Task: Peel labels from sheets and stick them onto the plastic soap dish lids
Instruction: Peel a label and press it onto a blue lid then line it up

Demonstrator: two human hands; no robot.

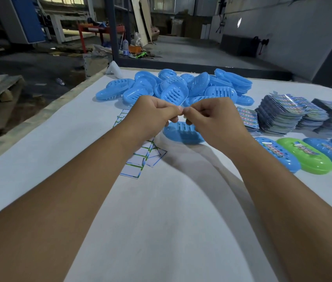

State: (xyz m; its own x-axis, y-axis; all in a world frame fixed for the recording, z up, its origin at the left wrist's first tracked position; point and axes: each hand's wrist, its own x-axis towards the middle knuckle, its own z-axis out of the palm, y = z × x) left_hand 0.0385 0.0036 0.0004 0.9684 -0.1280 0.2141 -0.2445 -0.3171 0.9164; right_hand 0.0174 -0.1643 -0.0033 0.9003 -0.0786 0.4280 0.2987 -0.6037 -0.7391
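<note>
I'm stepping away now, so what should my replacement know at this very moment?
Left hand and right hand: raised together, fingertips pinching something small, likely a label; hidden.
Blue lid lies beneath them, no label visible.
Unlabelled pile behind; label sheets stacked right; spent backings left.
Done: labelled lids in a row at right.
Left: finish peeling, stick, work through the pile.

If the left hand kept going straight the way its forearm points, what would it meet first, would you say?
Most likely the right hand, whose fingertips it already meets; beyond them, the pile of blue soap dish lids. Depth is hard to judge.
</note>
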